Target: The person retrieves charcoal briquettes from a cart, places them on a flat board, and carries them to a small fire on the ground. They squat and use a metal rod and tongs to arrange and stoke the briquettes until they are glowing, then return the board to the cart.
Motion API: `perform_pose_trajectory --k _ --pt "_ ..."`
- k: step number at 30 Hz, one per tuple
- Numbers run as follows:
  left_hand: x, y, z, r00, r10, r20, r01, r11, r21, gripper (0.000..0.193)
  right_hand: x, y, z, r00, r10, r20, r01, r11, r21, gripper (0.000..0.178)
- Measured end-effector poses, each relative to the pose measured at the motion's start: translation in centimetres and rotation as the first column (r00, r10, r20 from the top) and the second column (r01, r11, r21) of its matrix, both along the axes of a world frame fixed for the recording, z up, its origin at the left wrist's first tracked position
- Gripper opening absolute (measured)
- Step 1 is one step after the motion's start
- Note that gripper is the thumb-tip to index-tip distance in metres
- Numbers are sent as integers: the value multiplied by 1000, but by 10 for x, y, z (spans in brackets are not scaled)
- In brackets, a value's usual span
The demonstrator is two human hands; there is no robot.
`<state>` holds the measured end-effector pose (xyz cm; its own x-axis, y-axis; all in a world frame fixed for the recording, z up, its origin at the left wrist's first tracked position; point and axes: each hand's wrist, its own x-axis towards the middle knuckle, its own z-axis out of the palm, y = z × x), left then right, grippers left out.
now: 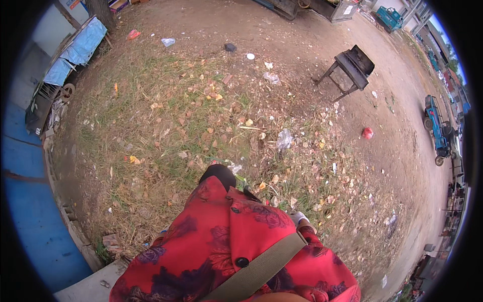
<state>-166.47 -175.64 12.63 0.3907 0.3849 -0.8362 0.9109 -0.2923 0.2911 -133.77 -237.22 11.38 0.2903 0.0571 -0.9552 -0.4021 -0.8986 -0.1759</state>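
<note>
Leafy grass (151,100) spreads ahead and left of the person's right hand (298,217), with the left hand out of view. Flat, unhurried footing would suit the dark leg (218,173) forward of it. The strap (261,267), just behind the wrist, is best kept untwisted. A clear bag (285,139) lies ahead of the right hand, whose opening and grip cannot be told, half hidden by the jacket (201,241).

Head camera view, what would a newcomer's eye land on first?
Probably the wearer's bright red, dark-flowered top, filling the lower middle, with an olive strap slanting across it. Next might come the dark, legged stand at upper right and the blue vehicle near the right edge.
</note>
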Motion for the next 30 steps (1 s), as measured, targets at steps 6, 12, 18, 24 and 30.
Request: perform_pose_trajectory --k 6,12,18,24,30 --pt "136 2 30 979 187 84 -185 982 -34 50 190 99 21 987 -124 106 88 951 296 51" --pt "271 59 -46 986 149 -78 -152 988 -35 51 337 161 -40 972 -40 230 -57 915 399 47" --pt "571 201 -65 885 -418 -207 452 878 157 52 443 111 -60 988 -15 155 47 978 -204 62" --pt "959 210 54 741 150 654 -18 979 -205 48 606 142 8 998 -15 58 25 985 -172 56" --pt "1119 194 94 712 -147 686 433 861 -265 53 782 251 -15 984 176 18 -173 979 -108 55"
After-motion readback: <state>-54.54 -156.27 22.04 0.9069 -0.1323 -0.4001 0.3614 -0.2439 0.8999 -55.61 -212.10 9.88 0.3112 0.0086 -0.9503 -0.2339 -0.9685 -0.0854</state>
